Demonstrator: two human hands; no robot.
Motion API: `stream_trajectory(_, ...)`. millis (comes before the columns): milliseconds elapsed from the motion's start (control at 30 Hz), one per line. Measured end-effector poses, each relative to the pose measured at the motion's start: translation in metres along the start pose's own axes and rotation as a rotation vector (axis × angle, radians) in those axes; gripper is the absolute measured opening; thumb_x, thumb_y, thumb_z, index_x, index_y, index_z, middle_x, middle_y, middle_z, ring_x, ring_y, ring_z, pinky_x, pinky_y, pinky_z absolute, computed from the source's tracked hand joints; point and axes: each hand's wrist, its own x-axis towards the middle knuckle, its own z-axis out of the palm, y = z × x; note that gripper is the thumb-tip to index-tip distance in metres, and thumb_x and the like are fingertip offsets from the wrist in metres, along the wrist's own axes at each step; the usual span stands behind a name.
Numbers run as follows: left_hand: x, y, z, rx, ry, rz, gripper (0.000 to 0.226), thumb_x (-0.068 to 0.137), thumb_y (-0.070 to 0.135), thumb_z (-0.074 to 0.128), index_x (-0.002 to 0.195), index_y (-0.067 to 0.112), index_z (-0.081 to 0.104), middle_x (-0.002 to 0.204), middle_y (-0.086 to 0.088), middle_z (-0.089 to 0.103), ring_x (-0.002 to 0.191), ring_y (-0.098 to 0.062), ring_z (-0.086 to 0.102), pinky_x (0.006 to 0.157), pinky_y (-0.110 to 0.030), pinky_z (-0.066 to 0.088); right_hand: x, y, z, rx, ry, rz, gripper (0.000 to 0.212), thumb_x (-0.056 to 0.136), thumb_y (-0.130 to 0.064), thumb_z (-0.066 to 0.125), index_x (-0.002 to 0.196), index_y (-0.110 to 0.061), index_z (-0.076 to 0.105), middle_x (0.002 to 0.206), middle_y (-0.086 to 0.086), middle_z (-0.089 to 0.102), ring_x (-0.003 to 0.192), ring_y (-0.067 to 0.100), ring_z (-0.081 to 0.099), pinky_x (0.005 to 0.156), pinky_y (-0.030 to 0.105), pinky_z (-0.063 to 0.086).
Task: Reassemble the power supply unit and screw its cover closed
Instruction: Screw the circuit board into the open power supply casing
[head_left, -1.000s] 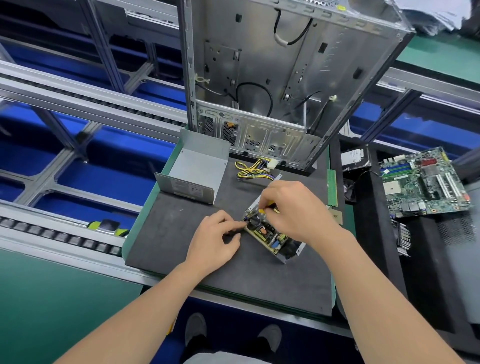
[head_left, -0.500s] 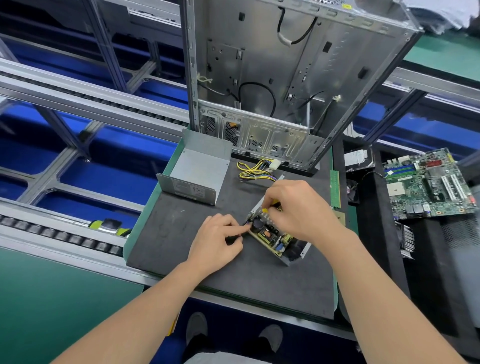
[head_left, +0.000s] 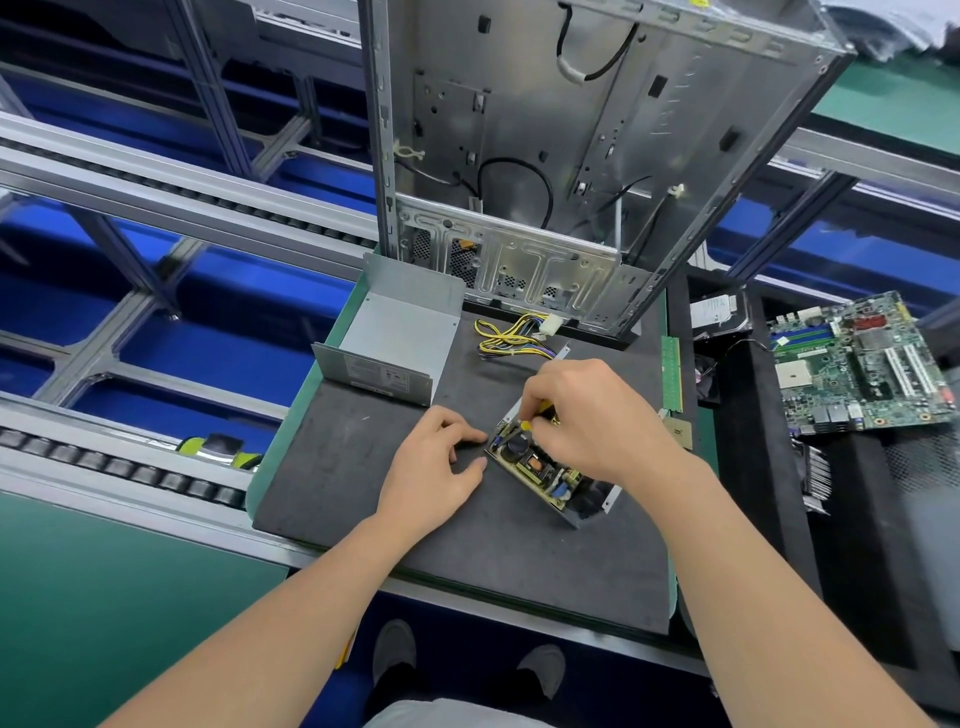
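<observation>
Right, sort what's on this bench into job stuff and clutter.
For the job:
open power supply, held at its corner by the left hand
yellow piece, pinched by the right hand
metal cover
wire bundle

Just lying about:
computer case
motherboard
memory stick
chip
</observation>
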Motion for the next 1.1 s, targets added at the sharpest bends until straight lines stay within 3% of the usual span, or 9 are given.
stream_trajectory(633,0.003,0.002,0.003,-0.028,-0.001,-0.053,0.014,0.083,0.035,0.076,0.095,0.039,0.070,0.104,0.022,0.053,0.080,-0.003,0.056,0.068,-0.018,0.045,0.014,-0.013,0.001,-0.214,-0.168,-0.152,0.021,0.089,-0.009,0.056,0.103,-0.019,0.068,0.105,-0.004,0.060,0.099,0.024,0.061,0.076,0.042,0.054)
stream_trajectory(700,0.004,0.004,0.004,-0.024,0.017,-0.071,0.010,0.083,0.038,0.074,0.090,0.039,0.068,0.103,0.022,0.053,0.081,0.002,0.056,0.066,-0.017,0.043,0.014,-0.011,0.002,-0.220,-0.149,-0.138,0.009,0.098,-0.020,0.058,0.105,-0.018,0.064,0.103,-0.002,0.059,0.096,0.027,0.061,0.071,0.040,0.052)
stream_trajectory(867,0.007,0.010,0.009,0.015,0.027,-0.132,0.012,0.082,0.038,0.073,0.081,0.038,0.061,0.102,0.019,0.052,0.084,0.000,0.058,0.067,-0.024,0.048,0.016,-0.015,0.008,-0.267,-0.102,0.018,0.037,0.106,-0.051,0.047,0.107,-0.014,0.051,0.087,0.004,0.057,0.087,0.034,0.062,0.061,0.035,0.037)
stream_trajectory(933,0.008,0.010,0.009,0.028,0.024,-0.134,0.015,0.082,0.038,0.073,0.079,0.038,0.058,0.101,0.018,0.051,0.083,-0.002,0.058,0.067,-0.025,0.047,0.012,-0.016,0.006,-0.186,-0.106,-0.006,0.030,0.106,-0.047,0.047,0.104,-0.017,0.049,0.092,0.001,0.053,0.086,0.033,0.060,0.063,0.037,0.040)
stream_trajectory(1000,0.008,0.011,0.008,0.027,0.016,-0.138,0.015,0.082,0.038,0.073,0.079,0.036,0.059,0.099,0.019,0.051,0.084,-0.003,0.058,0.069,-0.027,0.048,0.009,-0.015,-0.002,-0.100,-0.164,-0.086,0.009,0.101,-0.029,0.051,0.105,-0.021,0.048,0.105,-0.002,0.047,0.084,0.028,0.059,0.066,0.041,0.047)
stream_trajectory(1100,0.011,0.012,0.007,0.003,0.011,-0.171,0.014,0.081,0.036,0.076,0.077,0.034,0.062,0.098,0.018,0.053,0.085,-0.003,0.059,0.071,-0.028,0.049,0.008,-0.013,-0.013,-0.144,-0.303,-0.155,0.034,0.087,-0.002,0.054,0.110,-0.025,0.045,0.112,-0.006,0.039,0.078,0.025,0.054,0.063,0.047,0.050)
